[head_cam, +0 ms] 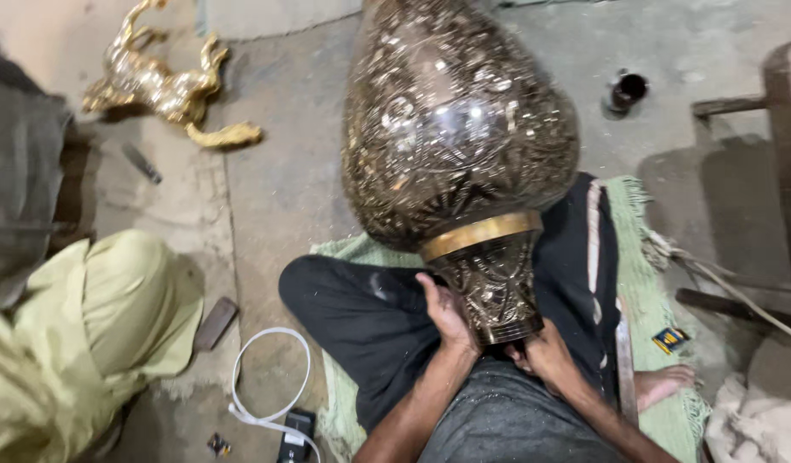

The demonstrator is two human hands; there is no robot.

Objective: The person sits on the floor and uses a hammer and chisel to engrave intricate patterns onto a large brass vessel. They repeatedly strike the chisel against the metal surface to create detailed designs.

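1. A large engraved metal vase (460, 120), dark with brass-coloured ornament and a plain brass band (481, 234) at the narrowing, is shown lying across the lap of a seated person, its wide body pointing away from the camera.
2. The vase's narrow end (496, 291) is gripped from the side by the left hand (447, 313), the fingers being wrapped closely against the engraved surface.
3. The rim of the same end is supported from below by the right hand (545, 353); it is closed on the metal, though its fingertips are hidden.
4. Black trousers (361, 309) are worn by the person, who is seated on a green fringed mat (648, 257) spread over a concrete floor (284, 154).
5. A golden animal figurine (160, 81) is seen lying on the floor, well apart from the vase.
6. A white cable (271, 377) is looped beside the near knee.
7. A pale green cloth bundle (87, 334) is placed at the left edge.
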